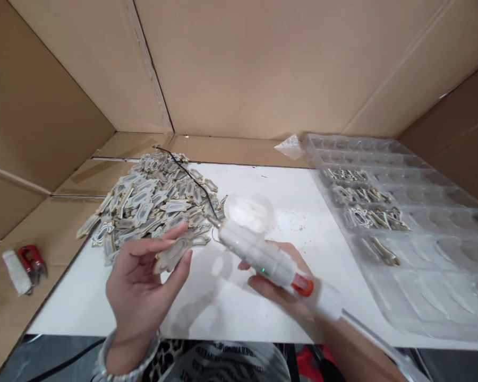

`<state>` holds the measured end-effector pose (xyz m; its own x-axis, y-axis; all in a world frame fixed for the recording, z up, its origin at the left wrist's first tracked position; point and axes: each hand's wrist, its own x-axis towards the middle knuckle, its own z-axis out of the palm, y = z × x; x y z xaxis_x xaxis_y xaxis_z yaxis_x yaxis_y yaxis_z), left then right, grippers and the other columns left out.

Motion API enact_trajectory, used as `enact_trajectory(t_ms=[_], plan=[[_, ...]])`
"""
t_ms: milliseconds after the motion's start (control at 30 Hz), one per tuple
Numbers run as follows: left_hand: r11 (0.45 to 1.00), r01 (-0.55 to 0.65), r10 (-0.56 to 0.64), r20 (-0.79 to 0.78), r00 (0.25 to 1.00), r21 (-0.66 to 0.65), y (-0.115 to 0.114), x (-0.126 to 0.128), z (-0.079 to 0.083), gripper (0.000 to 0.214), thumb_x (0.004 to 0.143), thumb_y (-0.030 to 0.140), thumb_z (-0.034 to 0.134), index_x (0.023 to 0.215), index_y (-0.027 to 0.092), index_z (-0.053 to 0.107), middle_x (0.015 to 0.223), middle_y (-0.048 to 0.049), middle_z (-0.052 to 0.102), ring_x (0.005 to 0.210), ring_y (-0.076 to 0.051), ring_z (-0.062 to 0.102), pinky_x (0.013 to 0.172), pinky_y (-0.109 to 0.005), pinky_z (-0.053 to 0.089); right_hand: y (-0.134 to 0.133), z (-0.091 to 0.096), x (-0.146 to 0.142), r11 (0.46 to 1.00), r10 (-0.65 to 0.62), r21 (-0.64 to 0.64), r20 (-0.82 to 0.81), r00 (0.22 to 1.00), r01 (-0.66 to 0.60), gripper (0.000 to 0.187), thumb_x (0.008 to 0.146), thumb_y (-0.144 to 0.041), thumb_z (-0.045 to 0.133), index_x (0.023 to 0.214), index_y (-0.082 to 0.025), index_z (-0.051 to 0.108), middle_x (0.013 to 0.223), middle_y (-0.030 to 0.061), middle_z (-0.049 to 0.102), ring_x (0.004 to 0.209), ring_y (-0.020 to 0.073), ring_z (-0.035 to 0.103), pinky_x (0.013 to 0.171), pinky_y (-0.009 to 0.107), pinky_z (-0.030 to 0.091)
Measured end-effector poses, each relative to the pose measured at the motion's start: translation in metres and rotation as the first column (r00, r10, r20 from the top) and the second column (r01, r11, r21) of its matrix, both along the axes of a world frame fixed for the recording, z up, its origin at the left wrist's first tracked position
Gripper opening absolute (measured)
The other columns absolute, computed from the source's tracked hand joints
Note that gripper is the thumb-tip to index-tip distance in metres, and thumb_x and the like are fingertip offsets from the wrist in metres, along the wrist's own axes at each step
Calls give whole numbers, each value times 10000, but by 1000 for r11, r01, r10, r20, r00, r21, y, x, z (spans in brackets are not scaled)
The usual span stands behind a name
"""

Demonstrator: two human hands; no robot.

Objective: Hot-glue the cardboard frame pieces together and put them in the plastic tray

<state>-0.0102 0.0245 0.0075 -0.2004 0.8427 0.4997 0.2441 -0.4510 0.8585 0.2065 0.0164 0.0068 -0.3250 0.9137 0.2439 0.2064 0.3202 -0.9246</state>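
Note:
My left hand (141,284) pinches a flat grey plaque-shaped piece with a pale gold edge (173,255) between thumb and fingers. Wrapped around a white hot glue gun (258,254) is my right hand (279,284). The gun shows a green light and an orange-red part near its rear, and a long pale stick trails from its back end. Its metal nozzle points left, toward the held piece but apart from it. Behind my left hand lies a heap of similar grey and gold pieces (143,201). A round white dish (249,209) sits just beyond the gun.
On the right, a clear compartment tray (434,239) has ornate metal pieces (376,217) in several sections. A black cable (187,172) crosses the heap. Red-handled snippers (32,260) and a white tube (16,273) lie at far left. Cardboard walls (263,69) enclose the white tabletop (295,185).

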Motion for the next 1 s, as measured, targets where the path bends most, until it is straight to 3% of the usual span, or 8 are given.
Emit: enact_trajectory(t_ms=[200,567,1000], plan=[[991,-54,52,20,998,122,-1,2,-5,322,685,27,772,867,195,566,943,-19,752,999,-236,728,838,-335,645,2,-14,-1,982,126,134,57,990,-132,228,780,-148,660,658,-202,475,651,-48,469,565,92,436,545,218,362],[976,-46,56,-41,998,214,-2,1,-11,373,676,-32,760,907,198,579,973,-14,746,1031,-234,718,881,-331,622,1,-7,-3,984,176,12,-26,984,-176,226,812,-190,594,640,-206,447,627,-51,425,562,97,418,560,235,349],[982,-55,58,-11,998,178,-4,2,-16,392,668,-28,775,931,210,609,1065,-35,754,1060,-238,707,946,-406,604,4,-8,-1,978,208,28,-14,978,-207,311,814,-215,558,591,-214,341,598,-56,364,549,94,378,522,238,306]])
